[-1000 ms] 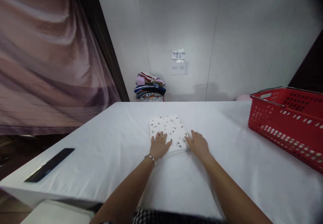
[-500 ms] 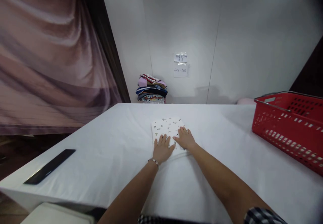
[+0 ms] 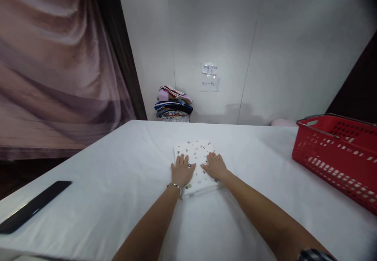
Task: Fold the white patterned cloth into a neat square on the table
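Observation:
A folded white cloth [image 3: 196, 148] with a small scattered print lies flat near the middle of the white-covered table [image 3: 129, 167]. My left hand [image 3: 182, 171] rests on its left side, fingers spread and palm down, with a bracelet at the wrist. On the cloth's right side lies my right hand [image 3: 215, 167], also flat with its fingers stretched out. Neither hand grips the cloth. Parts of the cloth under both palms are hidden.
A red plastic basket [image 3: 321, 151] with a metal handle stands on the right. The table's left side holds a long black flat object [image 3: 35, 206]. Behind the far edge is a stack of folded clothes [image 3: 173, 104] by the wall, where paper signs [image 3: 209, 82] hang.
My left hand has slid a little left, apart from my right, baring more of the cloth between and below them. The view has shifted slightly.

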A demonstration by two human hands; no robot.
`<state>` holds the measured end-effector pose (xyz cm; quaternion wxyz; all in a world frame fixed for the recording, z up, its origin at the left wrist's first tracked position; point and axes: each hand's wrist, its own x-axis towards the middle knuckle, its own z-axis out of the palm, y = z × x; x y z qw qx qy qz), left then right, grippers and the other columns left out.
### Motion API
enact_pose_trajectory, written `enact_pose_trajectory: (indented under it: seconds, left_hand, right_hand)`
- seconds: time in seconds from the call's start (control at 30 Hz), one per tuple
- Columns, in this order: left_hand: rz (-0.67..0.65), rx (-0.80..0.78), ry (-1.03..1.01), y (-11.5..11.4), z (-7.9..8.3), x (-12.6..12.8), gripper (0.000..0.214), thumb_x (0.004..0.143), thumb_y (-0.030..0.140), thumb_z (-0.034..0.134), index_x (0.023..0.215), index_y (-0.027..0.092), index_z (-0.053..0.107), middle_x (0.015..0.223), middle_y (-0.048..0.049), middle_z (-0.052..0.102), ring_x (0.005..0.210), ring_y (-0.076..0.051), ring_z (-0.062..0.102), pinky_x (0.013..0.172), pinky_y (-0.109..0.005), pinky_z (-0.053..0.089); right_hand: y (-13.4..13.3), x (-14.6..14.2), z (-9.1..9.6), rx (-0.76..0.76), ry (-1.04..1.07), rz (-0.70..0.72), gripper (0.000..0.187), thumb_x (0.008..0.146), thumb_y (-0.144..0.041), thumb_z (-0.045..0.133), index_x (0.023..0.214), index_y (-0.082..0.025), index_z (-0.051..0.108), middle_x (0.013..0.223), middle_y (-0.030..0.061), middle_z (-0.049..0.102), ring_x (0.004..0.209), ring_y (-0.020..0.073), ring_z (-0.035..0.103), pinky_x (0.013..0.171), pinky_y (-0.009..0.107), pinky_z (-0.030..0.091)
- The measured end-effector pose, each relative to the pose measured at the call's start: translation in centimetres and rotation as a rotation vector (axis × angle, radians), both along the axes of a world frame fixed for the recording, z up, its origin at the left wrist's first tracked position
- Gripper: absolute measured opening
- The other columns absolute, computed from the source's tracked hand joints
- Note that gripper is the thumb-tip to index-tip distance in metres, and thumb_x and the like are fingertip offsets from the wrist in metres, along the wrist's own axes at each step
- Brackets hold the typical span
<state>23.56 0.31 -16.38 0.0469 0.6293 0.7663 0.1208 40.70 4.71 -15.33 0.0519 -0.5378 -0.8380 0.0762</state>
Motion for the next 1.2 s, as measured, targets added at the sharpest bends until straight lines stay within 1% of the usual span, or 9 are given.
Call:
enact_pose_trajectory:
  seconds: [0.1, 0.2, 0.37, 0.53, 0.67, 0.8, 0.97, 1.07, 1.2]
  left_hand:
    - [0.001, 0.045, 0.004, -0.1, -1.0, 0.0, 0.063, 0.089, 0.053, 0.029, 0.144, 0.021, 0.033, 0.155, -0.0063, 0.021, 0.143, -0.027, 0.013, 0.110, -0.057, 0.020]
    - [0.003, 0.061, 0.011, -0.2, -1.1, 0.0, 0.063, 0.089, 0.053, 0.030, 0.143, 0.021, 0.034, 0.154, -0.0063, 0.023, 0.142, -0.028, 0.015, 0.109, -0.058, 0.021]
    - [-0.022, 0.044, 0.021, -0.4, -0.6, 0.0, 0.061, 0.090, 0.051, 0.030, 0.143, 0.021, 0.035, 0.154, -0.0067, 0.023, 0.142, -0.028, 0.015, 0.110, -0.057, 0.019]
    - [-0.023, 0.028, -0.001, -0.5, -0.3, 0.0, 0.061, 0.090, 0.052, 0.030, 0.143, 0.021, 0.034, 0.154, -0.0069, 0.021, 0.143, -0.028, 0.013, 0.111, -0.056, 0.018]
    - [-0.019, 0.028, -0.022, -0.5, -0.5, 0.0, 0.061, 0.090, 0.052, 0.030, 0.143, 0.022, 0.033, 0.155, -0.0061, 0.020, 0.143, -0.028, 0.012, 0.111, -0.056, 0.017]
    - [-0.019, 0.032, -0.030, -0.6, -0.7, -0.1, 0.061, 0.090, 0.052, 0.029, 0.143, 0.023, 0.033, 0.155, -0.0055, 0.020, 0.143, -0.027, 0.012, 0.111, -0.055, 0.018]
    - [-0.016, 0.054, -0.053, -0.6, -0.9, -0.1, 0.061, 0.090, 0.052, 0.030, 0.144, 0.022, 0.033, 0.155, -0.0059, 0.021, 0.143, -0.027, 0.012, 0.111, -0.055, 0.017]
    - [-0.010, 0.059, -0.081, -0.7, -0.8, -0.1, 0.060, 0.090, 0.051, 0.031, 0.143, 0.023, 0.034, 0.154, -0.0055, 0.022, 0.143, -0.026, 0.012, 0.112, -0.055, 0.017]
    - [0.007, 0.076, -0.139, -0.8, -0.6, -0.2, 0.059, 0.090, 0.050, 0.034, 0.142, 0.022, 0.036, 0.155, -0.0061, 0.020, 0.143, -0.026, 0.013, 0.112, -0.052, 0.017]
  right_hand:
    - [1.1, -1.8, 1.2, 0.055, 0.019, 0.047, 0.075, 0.091, -0.056, 0.028, 0.144, -0.004, 0.030, 0.153, 0.0170, 0.022, 0.142, 0.0283, 0.012, 0.112, 0.044, 0.004]
    - [3.3, -2.9, 1.6, 0.067, 0.038, 0.107, 0.074, 0.092, -0.056, 0.024, 0.146, -0.006, 0.026, 0.155, 0.0135, 0.018, 0.143, 0.0241, 0.009, 0.113, 0.039, 0.006]
    - [6.4, -2.0, -0.3, -0.023, 0.001, -0.050, 0.078, 0.090, -0.060, 0.027, 0.146, -0.005, 0.027, 0.154, 0.0154, 0.018, 0.143, 0.0261, 0.009, 0.112, 0.043, 0.009]
    - [7.0, -1.9, -0.9, -0.041, 0.058, -0.031, 0.076, 0.090, -0.060, 0.029, 0.144, -0.007, 0.030, 0.155, 0.0154, 0.017, 0.143, 0.0266, 0.007, 0.112, 0.044, 0.009]
    - [8.2, -1.4, 0.2, -0.141, 0.213, -0.123, 0.062, 0.091, -0.051, 0.036, 0.141, -0.014, 0.037, 0.151, 0.0127, 0.029, 0.141, 0.0245, 0.017, 0.110, 0.039, 0.018]
    - [9.8, 0.3, 0.9, -0.221, 0.305, -0.295, 0.057, 0.089, -0.038, 0.043, 0.138, -0.011, 0.040, 0.139, 0.0181, 0.046, 0.130, 0.0280, 0.040, 0.102, 0.036, 0.033]
    - [10.9, 0.6, 1.1, -0.314, 0.379, -0.414, 0.046, 0.073, -0.033, 0.064, 0.113, -0.010, 0.062, 0.109, 0.0190, 0.066, 0.108, 0.0323, 0.059, 0.084, 0.033, 0.046]
    - [11.4, 0.1, 1.4, -0.372, 0.450, -0.460, 0.035, 0.065, -0.029, 0.073, 0.093, -0.009, 0.068, 0.088, 0.0181, 0.069, 0.095, 0.0331, 0.064, 0.073, 0.031, 0.049]
    - [12.0, 0.1, 1.4, -0.449, 0.595, -0.486, 0.032, 0.057, -0.025, 0.078, 0.084, -0.011, 0.068, 0.072, 0.0114, 0.067, 0.088, 0.0318, 0.065, 0.068, 0.033, 0.050]
